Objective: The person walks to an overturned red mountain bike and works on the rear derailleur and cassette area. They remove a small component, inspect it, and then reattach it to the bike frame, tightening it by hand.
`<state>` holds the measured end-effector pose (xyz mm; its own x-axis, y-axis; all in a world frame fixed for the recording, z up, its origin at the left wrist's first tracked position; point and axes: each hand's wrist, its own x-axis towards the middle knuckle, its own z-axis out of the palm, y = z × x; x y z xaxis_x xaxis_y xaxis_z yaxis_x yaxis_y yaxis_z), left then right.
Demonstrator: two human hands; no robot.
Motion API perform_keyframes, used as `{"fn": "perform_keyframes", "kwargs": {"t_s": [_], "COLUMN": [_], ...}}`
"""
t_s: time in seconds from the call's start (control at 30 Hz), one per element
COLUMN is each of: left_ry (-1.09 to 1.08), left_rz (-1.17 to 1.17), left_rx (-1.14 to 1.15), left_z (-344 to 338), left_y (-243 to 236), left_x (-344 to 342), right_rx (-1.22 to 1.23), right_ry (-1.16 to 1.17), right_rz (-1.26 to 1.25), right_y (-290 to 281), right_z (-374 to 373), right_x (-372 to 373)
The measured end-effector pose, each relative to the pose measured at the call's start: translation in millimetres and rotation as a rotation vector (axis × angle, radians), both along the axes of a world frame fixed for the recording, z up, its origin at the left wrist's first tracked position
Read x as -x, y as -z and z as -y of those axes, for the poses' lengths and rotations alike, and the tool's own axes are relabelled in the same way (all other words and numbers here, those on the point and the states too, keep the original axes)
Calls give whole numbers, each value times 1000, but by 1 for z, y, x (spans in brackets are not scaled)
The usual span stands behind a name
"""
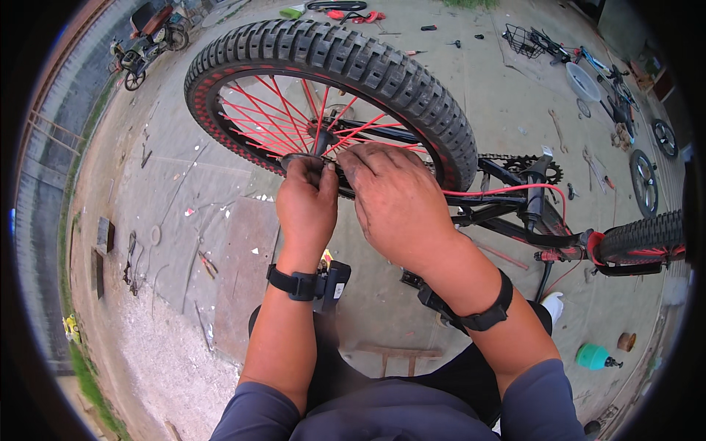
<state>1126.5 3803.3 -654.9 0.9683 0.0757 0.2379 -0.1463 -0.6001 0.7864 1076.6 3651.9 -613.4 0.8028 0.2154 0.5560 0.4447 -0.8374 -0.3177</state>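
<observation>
A bicycle wheel with a knobby black tyre [331, 50] and red spokes stands raised in front of me, fitted to a black and red bicycle frame [507, 200]. My left hand [307, 195] is closed, thumb and fingers pinching a dark round part [300, 157] beside the wheel hub [323, 138]. Right beside it, my right hand [393, 195] has its back toward me and its fingers curled in at the hub. Its fingertips and whatever they grip are hidden.
A chainring [540, 170] sits right of the wheel. Pliers [207, 264] lie on the ground at left, wrenches [594, 169] at right. A teal bottle [597, 357] lies at lower right. Farther off are a parked motorbike [151, 40], a pale basin [582, 82] and loose wheels [643, 182].
</observation>
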Motion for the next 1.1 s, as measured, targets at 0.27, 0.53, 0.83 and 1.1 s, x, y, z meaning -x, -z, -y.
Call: {"fn": "perform_keyframes", "kwargs": {"t_s": [0.27,0.53,0.83,1.1], "left_ry": [-3,10,9,-20], "left_rz": [-16,-17,10,-3], "left_rx": [38,60,91,71], "left_z": [-1,-1,-2,3], "left_y": [2,6,9,8], "left_x": [-1,-1,1,3], "right_rx": [156,102,-60,-50], "right_ry": [17,80,60,63], "right_rz": [-204,-156,-363,-331], "right_y": [6,20,15,21], "right_z": [-14,-20,-15,-14], "right_x": [-37,-44,-47,-50]}}
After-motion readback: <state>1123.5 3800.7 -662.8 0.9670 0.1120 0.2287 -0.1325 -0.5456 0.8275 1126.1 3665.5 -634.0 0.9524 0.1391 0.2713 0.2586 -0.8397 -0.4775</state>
